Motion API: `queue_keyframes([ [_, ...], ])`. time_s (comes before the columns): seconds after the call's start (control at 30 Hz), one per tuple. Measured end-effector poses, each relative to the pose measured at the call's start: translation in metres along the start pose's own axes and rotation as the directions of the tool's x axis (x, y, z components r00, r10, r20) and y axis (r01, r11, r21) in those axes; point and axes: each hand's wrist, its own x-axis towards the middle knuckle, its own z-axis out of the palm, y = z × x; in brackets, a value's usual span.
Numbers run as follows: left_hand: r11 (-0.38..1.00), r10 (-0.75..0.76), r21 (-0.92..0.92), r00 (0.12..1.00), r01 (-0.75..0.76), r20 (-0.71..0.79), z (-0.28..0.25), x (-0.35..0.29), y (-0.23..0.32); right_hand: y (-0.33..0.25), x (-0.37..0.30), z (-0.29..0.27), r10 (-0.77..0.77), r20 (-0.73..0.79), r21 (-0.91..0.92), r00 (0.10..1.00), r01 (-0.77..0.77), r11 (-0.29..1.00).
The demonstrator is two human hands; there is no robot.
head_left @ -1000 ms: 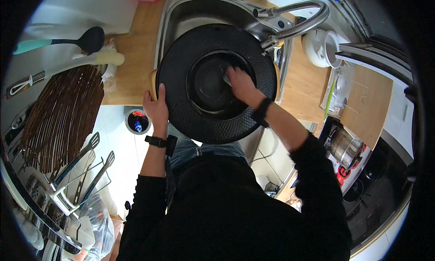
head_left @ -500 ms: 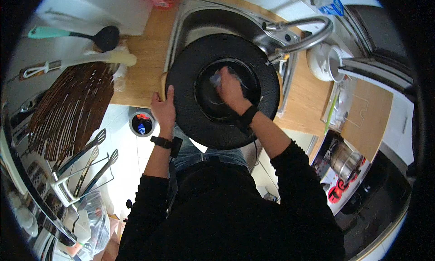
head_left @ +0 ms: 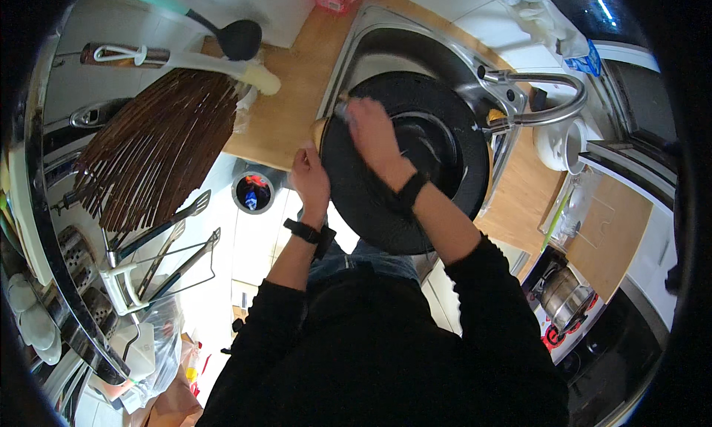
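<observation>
A large black wok [head_left: 356, 212] with light wooden side handles is tilted over the front of the steel sink [head_left: 371, 45]. A raised ring shows in its middle, with wet whitish streaks there. My left hand [head_left: 310, 181] grips the wok's left edge just below the wooden handle [head_left: 320, 134]; its fingertips are partly hidden. My right hand [head_left: 374, 134] is closed on a small grey-blue wad [head_left: 341, 110], whose kind I cannot make out. It presses this against the wok's upper left rim, beside the handle.
A curved faucet [head_left: 549, 100] reaches over the sink's right side. White pots [head_left: 556, 145] stand behind it. To the left hang a black ladle [head_left: 239, 40], a brown whisk-like brush [head_left: 159, 145] and several spatulas. A small bin [head_left: 253, 192] stands below the counter [head_left: 285, 86].
My right hand has moved from the wok's middle ring to its upper left rim with the wad. The left hand has slid slightly off the wok's face, and the view has shifted.
</observation>
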Motion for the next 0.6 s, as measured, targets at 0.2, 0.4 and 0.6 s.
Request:
queue_keyframes([
  [0.2,0.956,-0.148,-0.231,0.976,0.182,0.158,0.001,0.005,0.006,-0.036,-0.113,-0.027,-0.267,0.373,0.175,0.889,0.215,0.961],
  [0.4,0.992,0.040,-0.124,0.999,-0.036,0.030,0.000,0.003,-0.015,0.029,-0.013,-0.008,-0.259,0.016,0.082,0.966,0.257,0.963],
  [0.6,0.991,0.053,-0.123,0.998,-0.051,0.013,-0.003,0.002,-0.014,0.009,0.008,-0.036,0.017,-0.043,-0.186,0.999,-0.025,0.982],
])
